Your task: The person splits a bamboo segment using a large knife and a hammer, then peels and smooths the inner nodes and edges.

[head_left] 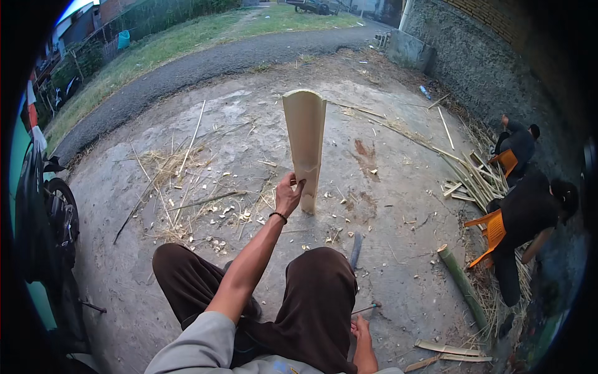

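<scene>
My left hand (288,197) is closed round the lower part of a split bamboo piece (304,137). The bamboo stands upright before my knees, its pale hollow inner side facing me and its foot at the concrete. Low beside my right knee, my right hand (361,330) has curled fingers; what they hold, if anything, is hidden. Just beyond its fingertips shows a thin rod with a dark end (367,307), its kind unclear. A dark flat strip (355,250) lies on the ground, partly hidden by my right knee.
Bamboo chips (219,243) and dry strips (165,167) litter the concrete. At right lie a green bamboo pole (462,283), split slats (451,350) and a strip pile (473,177). Two people (526,206) sit there on orange chairs (486,234). A motorbike (59,218) stands left.
</scene>
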`<state>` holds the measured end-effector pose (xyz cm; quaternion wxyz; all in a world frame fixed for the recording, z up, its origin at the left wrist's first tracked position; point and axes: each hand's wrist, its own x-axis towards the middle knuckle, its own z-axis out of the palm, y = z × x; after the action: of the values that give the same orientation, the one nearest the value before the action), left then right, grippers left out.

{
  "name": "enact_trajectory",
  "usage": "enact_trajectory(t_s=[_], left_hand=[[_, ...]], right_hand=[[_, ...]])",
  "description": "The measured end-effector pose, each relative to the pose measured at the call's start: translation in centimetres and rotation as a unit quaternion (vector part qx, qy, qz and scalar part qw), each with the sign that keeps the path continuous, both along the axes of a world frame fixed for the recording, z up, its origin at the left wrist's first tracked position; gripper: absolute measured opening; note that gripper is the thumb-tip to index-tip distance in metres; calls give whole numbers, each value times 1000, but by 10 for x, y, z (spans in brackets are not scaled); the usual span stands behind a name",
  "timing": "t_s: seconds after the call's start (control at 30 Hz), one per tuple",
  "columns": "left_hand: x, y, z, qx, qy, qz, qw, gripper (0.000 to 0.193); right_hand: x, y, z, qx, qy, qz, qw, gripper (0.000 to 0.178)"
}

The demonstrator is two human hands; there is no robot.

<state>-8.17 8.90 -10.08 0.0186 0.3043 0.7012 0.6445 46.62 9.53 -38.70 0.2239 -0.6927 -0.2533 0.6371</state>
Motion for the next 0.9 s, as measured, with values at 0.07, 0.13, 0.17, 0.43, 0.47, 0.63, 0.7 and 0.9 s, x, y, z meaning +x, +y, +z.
enact_trajectory(t_s=[0.07,0.13,0.17,0.43,0.47,0.63,0.7,0.9], left_hand=[[-14,-20,-9,-42,31,57,997,29],[-1,-20,-8,-59,24,40,997,27],[4,-24,-9,-80,19,48,996,27],[16,-19,4,-119,22,27,992,23],[22,-5,7,-114,17,6,993,23],[40,23,20,-103,68,-12,992,17],[48,30,20,-89,61,-5,994,16],[54,30,31,-122,62,7,991,20]], right_hand=[[-26,4,31,-110,-79,202,970,47],[-34,-2,38,-90,-80,240,963,47],[-38,-4,38,-83,-82,282,952,47],[-87,6,49,133,-187,191,954,34],[-81,6,59,163,-159,148,962,29],[-104,79,138,290,-14,162,943,21],[-138,98,246,335,47,171,925,27],[-243,131,534,521,235,281,771,32]])
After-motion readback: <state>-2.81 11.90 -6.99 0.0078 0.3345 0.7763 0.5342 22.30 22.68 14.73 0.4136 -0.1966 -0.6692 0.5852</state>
